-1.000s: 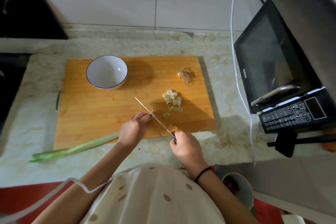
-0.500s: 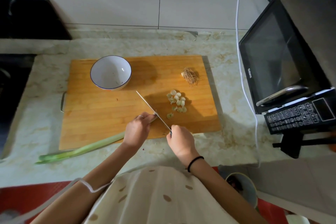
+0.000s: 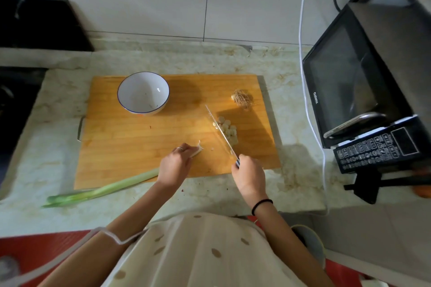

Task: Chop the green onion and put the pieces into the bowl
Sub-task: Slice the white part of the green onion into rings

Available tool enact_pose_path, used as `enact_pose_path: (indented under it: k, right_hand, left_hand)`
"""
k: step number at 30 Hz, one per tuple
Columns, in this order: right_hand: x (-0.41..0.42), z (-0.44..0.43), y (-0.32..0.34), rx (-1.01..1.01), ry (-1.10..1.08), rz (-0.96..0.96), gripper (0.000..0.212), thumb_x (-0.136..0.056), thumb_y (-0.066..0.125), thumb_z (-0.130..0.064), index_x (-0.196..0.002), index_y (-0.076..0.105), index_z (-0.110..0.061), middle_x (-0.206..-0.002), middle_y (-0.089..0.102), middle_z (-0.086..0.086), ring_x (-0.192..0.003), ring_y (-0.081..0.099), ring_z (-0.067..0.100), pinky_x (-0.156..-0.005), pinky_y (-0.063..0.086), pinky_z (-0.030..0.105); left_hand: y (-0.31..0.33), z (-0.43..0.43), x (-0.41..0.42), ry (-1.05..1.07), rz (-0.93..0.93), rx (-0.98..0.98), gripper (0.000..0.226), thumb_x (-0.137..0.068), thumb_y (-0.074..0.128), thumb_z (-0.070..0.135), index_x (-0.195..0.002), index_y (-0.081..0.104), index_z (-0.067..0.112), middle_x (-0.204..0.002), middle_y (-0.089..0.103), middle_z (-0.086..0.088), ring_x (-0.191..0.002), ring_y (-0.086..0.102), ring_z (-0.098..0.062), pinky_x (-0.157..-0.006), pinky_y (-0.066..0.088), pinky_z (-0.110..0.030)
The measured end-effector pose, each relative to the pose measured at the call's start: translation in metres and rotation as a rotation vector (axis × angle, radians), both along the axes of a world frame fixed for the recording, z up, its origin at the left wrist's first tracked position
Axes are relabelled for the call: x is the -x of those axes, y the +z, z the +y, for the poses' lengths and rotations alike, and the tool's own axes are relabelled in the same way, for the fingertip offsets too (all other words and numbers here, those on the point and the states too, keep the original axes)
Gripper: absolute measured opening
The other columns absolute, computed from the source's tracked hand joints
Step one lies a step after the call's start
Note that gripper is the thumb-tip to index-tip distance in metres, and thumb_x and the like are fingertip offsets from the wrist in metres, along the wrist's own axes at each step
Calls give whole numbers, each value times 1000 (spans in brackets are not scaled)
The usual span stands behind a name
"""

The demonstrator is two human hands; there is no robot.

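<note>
A black stove (image 3: 21, 100) sits off the left edge of the cutting board (image 3: 130, 147), which lies on a pale stone counter (image 3: 210, 60). The green onion (image 3: 105, 190) lies slantwise: its leafy end rests on the counter off the board's near left corner, its stalk crosses the board's near edge, and its white cut end lies on the board near the middle of the front half. A white bowl (image 3: 143, 93) with a blue rim stands on the board's far left part, with only a few small flecks inside.

The left hand (image 3: 173, 166) rests on the board's near edge, its fingers curled over the onion's white end and holding it down; a ring shows on one finger. To its right, well apart from the onion's tip, the knife (image 3: 221, 133) runs from the board's near edge toward its far side, the blade along the left side of the chopped pieces (image 3: 229, 130), which form a small pile on the board's right half. The root end (image 3: 241, 98) lies alone near the board's far right corner. The right hand (image 3: 249, 173) is at the board's near right edge, wrapped tightly round the knife handle.

Off the board's right edge a white cable (image 3: 305, 91) runs down the counter, and beyond it stands a black microwave (image 3: 345, 81).
</note>
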State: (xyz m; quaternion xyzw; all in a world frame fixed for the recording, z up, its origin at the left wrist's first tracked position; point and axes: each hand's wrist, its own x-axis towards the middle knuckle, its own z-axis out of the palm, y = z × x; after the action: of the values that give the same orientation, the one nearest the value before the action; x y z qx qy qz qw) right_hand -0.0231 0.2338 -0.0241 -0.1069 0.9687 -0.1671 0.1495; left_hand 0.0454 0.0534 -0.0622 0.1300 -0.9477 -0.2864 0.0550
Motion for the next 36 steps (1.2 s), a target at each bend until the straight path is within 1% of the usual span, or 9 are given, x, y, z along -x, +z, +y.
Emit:
enact_pose_path:
  k: [2, 5, 12, 23, 25, 29, 32, 34, 36]
  right_hand:
    - [-2, 2, 3, 53, 6, 16, 28, -87, 52, -14, -61, 40, -17, -53, 42, -9, -50, 45, 13, -41, 24, 20]
    - [-13, 0, 7, 92, 83, 11, 30, -85, 51, -15, -59, 37, -19, -50, 39, -10, -45, 41, 10, -40, 22, 19]
    - [-26, -6, 8, -47, 282, -37, 25, -88, 47, -17, -65, 39, -15, -54, 38, -4, -54, 46, 19, -47, 30, 27]
    - [-32, -12, 8, -64, 256, -70, 36, -88, 47, -14, -58, 28, -18, -55, 32, -5, -56, 41, 21, -40, 15, 23]
    - [-34, -15, 6, -43, 209, -94, 40, -88, 48, -14, -56, 25, -21, -55, 33, -6, -58, 40, 22, -41, 18, 24]
    - [-32, -21, 4, -41, 179, -117, 33, -89, 49, -16, -60, 32, -18, -68, 53, 3, -61, 45, 23, -52, 29, 27]
    - [-29, -26, 3, -43, 184, -112, 38, -89, 49, -16, -57, 28, -20, -64, 50, 1, -58, 42, 21, -48, 26, 25]
    - [-25, -32, 2, -40, 183, -120, 32, -89, 49, -16, -61, 34, -16, -60, 42, -3, -58, 44, 20, -47, 27, 25]
    - [-20, -39, 1, -34, 182, -120, 25, -89, 49, -16, -66, 40, -14, -64, 49, 0, -59, 44, 20, -49, 30, 27]
  left_hand:
    - [0, 0, 0, -5, -2, 4, 40, -74, 61, -7, -107, 69, 15, -100, 66, -6, -77, 64, -29, -45, 50, -33]
    - [3, 2, 0, -11, 4, 9, 35, -75, 62, -7, -104, 69, 12, -98, 67, -8, -74, 65, -31, -44, 51, -37]
    - [3, 2, 0, -15, -10, 1, 35, -81, 57, -3, -108, 67, 16, -109, 66, -5, -85, 64, -31, -57, 54, -39]
    - [-2, 0, 2, -7, -43, -9, 36, -77, 61, -3, -105, 69, 18, -105, 66, -1, -82, 64, -28, -55, 51, -32]
    - [0, -1, 5, 1, -71, -9, 35, -78, 60, -1, -105, 68, 19, -105, 66, -1, -78, 64, -29, -55, 52, -34]
    - [3, -2, 9, 8, -94, -9, 30, -80, 60, 3, -105, 68, 17, -100, 66, -3, -75, 64, -30, -58, 50, -34]
    - [3, -3, 11, 10, -92, -18, 29, -79, 61, 1, -102, 69, 16, -98, 65, -3, -76, 63, -29, -58, 49, -33]
    - [2, -3, 11, 12, -58, -46, 31, -75, 63, -2, -99, 70, 16, -96, 67, -4, -74, 64, -29, -57, 48, -32]
    - [2, -3, 10, 15, -20, -70, 32, -72, 65, -5, -97, 71, 15, -95, 68, -5, -72, 64, -30, -56, 47, -30]
